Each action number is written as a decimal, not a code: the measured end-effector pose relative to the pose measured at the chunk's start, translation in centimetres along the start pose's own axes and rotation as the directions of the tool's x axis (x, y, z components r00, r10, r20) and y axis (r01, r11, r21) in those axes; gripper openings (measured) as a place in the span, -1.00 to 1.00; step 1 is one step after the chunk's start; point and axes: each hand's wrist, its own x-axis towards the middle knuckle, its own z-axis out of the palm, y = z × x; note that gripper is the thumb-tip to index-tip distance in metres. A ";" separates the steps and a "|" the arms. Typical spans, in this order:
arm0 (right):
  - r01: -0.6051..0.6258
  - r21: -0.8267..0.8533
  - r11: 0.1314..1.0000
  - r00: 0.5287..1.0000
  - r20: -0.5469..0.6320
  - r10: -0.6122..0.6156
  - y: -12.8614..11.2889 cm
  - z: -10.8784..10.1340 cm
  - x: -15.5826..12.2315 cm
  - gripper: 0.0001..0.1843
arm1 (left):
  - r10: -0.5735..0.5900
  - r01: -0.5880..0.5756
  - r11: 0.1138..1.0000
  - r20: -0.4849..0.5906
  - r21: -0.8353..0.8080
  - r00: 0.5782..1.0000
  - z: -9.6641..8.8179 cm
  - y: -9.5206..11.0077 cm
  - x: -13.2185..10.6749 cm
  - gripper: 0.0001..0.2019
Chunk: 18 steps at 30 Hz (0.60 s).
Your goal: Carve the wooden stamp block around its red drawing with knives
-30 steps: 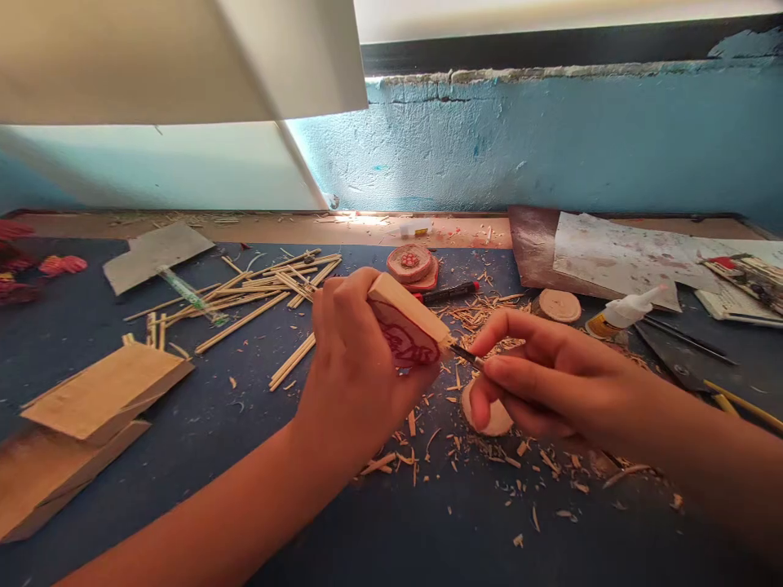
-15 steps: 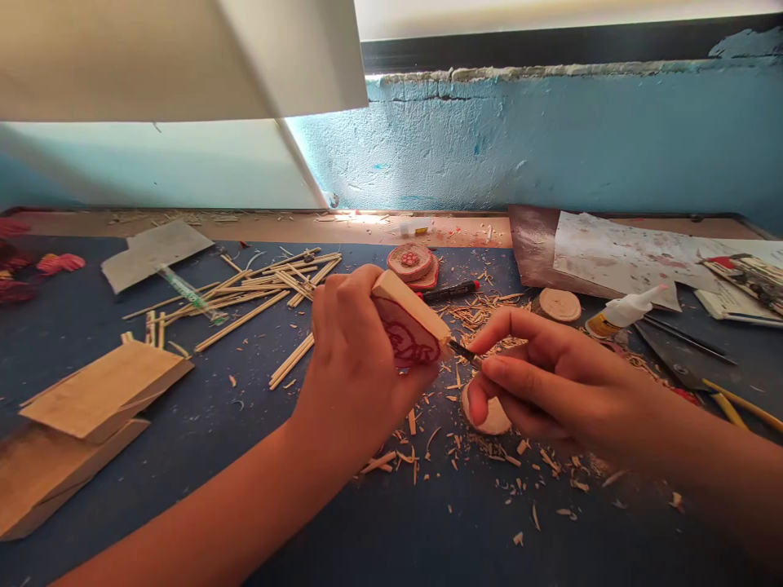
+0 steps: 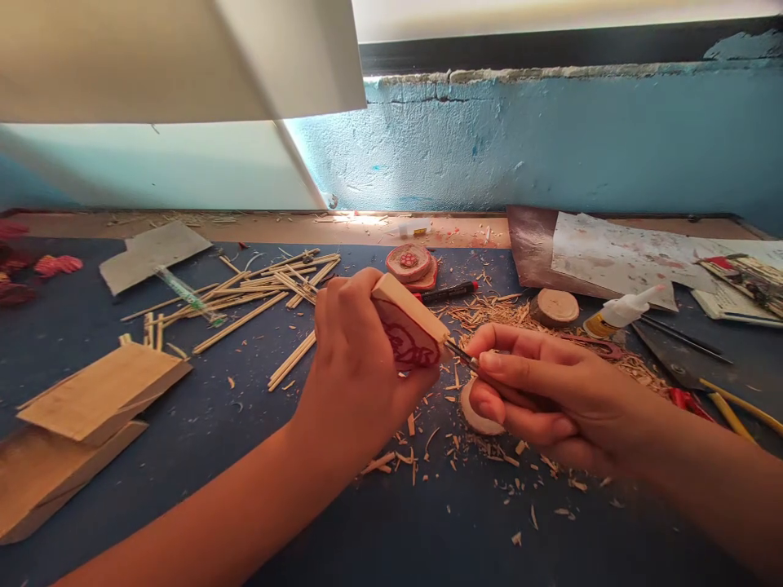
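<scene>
My left hand is wrapped round a pale wooden block and holds it tilted above the dark blue table. The block's near face carries a red drawn design. My right hand pinches a thin carving tool whose tip touches the block's lower right edge. A small round wooden disc lies on the table just under my right fingers, among wood shavings.
Several thin wooden sticks lie scattered at the left centre. Flat wood pieces sit at the far left. Carved round discs, a marker, another disc, a glue bottle and papers lie behind.
My right hand has dropped slightly and rolled so its fingers curl lower, with the tool still at the block's edge. The left hand and block have hardly moved.
</scene>
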 end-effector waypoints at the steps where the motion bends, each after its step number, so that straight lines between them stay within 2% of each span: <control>1: 0.020 -0.035 0.999 1.000 0.011 -0.020 0.2 0.1 0.0 -0.53 | -0.001 0.001 1.000 0.003 -0.011 1.000 0.0 0.0 0.0 -0.15; 3: 0.093 -0.154 0.984 0.996 0.019 -0.091 0.4 0.5 -0.2 -0.53 | -0.009 0.009 0.999 0.002 -0.038 1.000 0.0 0.1 -0.1 -0.13; 5: 0.189 -0.315 0.930 0.980 0.003 -0.198 0.7 0.8 -0.3 -0.58 | -0.022 0.022 0.998 -0.002 -0.060 1.000 0.1 0.1 -0.2 -0.11; 7: 0.286 -0.539 0.792 0.941 0.000 -0.339 0.9 0.6 -0.4 -0.70 | -0.031 0.031 0.997 0.001 -0.067 1.000 0.1 0.1 -0.2 -0.10; 8: 0.336 -0.679 0.652 0.901 0.031 -0.433 1.0 0.3 -0.3 -0.79 | -0.032 0.033 0.997 0.007 -0.066 0.999 0.1 0.0 -0.2 -0.10; 10: 0.393 -0.884 0.254 0.788 0.182 -0.588 0.9 -0.5 -0.2 -0.91 | -0.034 0.035 0.998 0.026 -0.061 0.999 0.1 -0.1 0.0 -0.09; 11: 0.394 -0.916 0.072 0.737 0.268 -0.621 0.7 -1.0 -0.2 -0.90 | -0.035 0.038 0.997 0.036 -0.060 0.999 0.0 -0.2 0.1 -0.08; 12: 0.398 -0.915 -0.066 0.693 0.347 -0.632 0.4 -1.4 -0.2 -0.86 | -0.041 0.044 0.997 0.048 -0.064 0.998 -0.1 -0.3 0.2 -0.06; 13: 0.403 -0.903 -0.146 0.668 0.400 -0.628 0.1 -1.7 -0.3 -0.83 | -0.050 0.054 0.996 0.061 -0.071 0.997 -0.1 -0.4 0.2 -0.05; 16: 0.383 -0.904 -0.192 0.664 0.414 -0.623 -1.3 -1.5 -1.1 -0.87 | -0.088 0.097 0.989 0.080 -0.112 0.993 0.0 -0.5 0.3 0.01; 17: 0.356 -0.918 -0.172 0.677 0.380 -0.631 -1.8 -1.2 -1.4 -0.88 | -0.103 0.113 0.985 0.078 -0.129 0.992 0.0 -0.4 0.3 0.02; 18: 0.333 -0.936 -0.114 0.700 0.327 -0.635 -2.2 -0.8 -1.8 -0.86 | -0.117 0.126 0.981 0.072 -0.145 0.991 0.1 -0.3 0.3 0.02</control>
